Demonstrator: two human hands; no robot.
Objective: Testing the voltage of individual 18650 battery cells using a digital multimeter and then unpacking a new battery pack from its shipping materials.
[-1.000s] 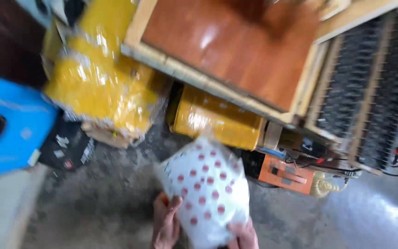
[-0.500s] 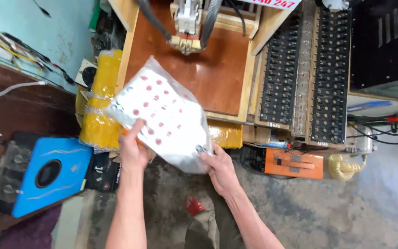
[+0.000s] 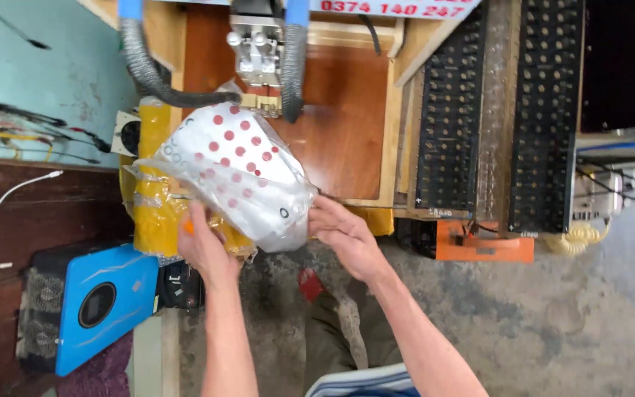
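Both my hands hold a clear plastic bag with white cloth dotted in red inside it. My left hand grips the bag's lower left edge from beneath. At the bag's right end, my right hand pinches the plastic. The bag hangs just in front of a brown wooden work surface, below a metal machine head with two corrugated hoses.
Yellow wrapped bundles lie under the bench at left. A blue box device stands on the floor at lower left. Black racks with rows of pegs fill the right, with an orange unit below them. The concrete floor spreads right.
The view has swung up from the floor to the bench. My hands have carried the dotted bag up and closer to the wooden surface, turning it flatter.
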